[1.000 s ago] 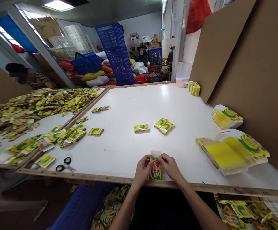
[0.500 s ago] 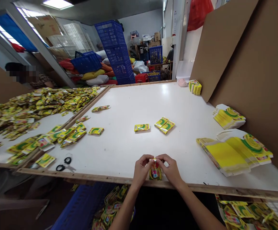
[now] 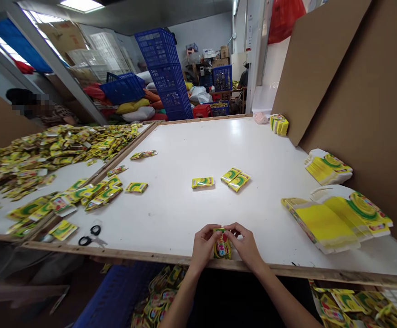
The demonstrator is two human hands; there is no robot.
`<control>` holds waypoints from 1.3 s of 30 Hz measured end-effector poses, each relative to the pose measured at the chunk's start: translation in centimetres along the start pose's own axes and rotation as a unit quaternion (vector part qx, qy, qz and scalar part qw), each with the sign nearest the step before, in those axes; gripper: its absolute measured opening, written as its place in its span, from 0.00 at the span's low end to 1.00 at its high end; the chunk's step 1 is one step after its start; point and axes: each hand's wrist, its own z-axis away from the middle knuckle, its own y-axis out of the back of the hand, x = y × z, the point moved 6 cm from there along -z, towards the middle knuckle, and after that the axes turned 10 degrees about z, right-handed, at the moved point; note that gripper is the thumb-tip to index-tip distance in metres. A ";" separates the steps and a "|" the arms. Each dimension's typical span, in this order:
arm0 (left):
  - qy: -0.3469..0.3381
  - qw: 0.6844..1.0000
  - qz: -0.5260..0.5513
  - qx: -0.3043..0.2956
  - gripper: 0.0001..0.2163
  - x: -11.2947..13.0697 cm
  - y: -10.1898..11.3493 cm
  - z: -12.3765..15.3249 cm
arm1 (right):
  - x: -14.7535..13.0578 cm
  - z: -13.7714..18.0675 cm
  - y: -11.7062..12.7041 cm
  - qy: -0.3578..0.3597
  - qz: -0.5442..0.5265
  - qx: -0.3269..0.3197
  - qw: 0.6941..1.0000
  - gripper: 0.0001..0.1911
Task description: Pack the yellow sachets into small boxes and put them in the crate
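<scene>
Near the front edge of the white table [image 3: 171, 218], a small yellow and green printed box [image 3: 222, 248] lies between my two hands. My left hand [image 3: 205, 243] pinches its far left corner with thumb and fingertips. On the far right corner, my right hand [image 3: 241, 241] does the same, both thumbs pressing at the far end. Beyond my hands lie a single yellow box [image 3: 203, 182] and a pair of boxes [image 3: 235, 179] side by side.
Flat yellow cartons [image 3: 331, 223] fan out at right, beside a cardboard panel [image 3: 362, 100]. Black-handled scissors [image 3: 92, 237] lie at the left front. A heap of yellow packets [image 3: 64, 146] covers the left table, where a person [image 3: 51, 111] sits. Blue crates [image 3: 166, 68] are stacked behind.
The white flap at the box's far end no longer shows; my thumbs have moved slightly toward me on it. Both hands keep their pinch.
</scene>
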 end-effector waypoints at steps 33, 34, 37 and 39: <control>-0.104 0.878 -0.468 -0.011 0.27 5.6 3.8 -19.6 | 3.3 0.7 -1.2 -0.073 -0.027 -0.039 0.996 0.18; -0.101 0.879 -0.466 -0.008 0.23 5.8 3.9 -19.9 | 3.4 0.7 -1.3 -0.072 -0.023 -0.036 0.996 0.18; -0.095 0.886 -0.454 -0.001 0.12 5.5 4.0 -18.3 | 3.6 0.5 -1.2 -0.075 -0.017 -0.015 0.997 0.18; -0.093 0.892 -0.443 0.000 0.12 4.4 3.5 -15.3 | 3.4 0.5 -0.6 -0.078 -0.013 0.023 0.997 0.17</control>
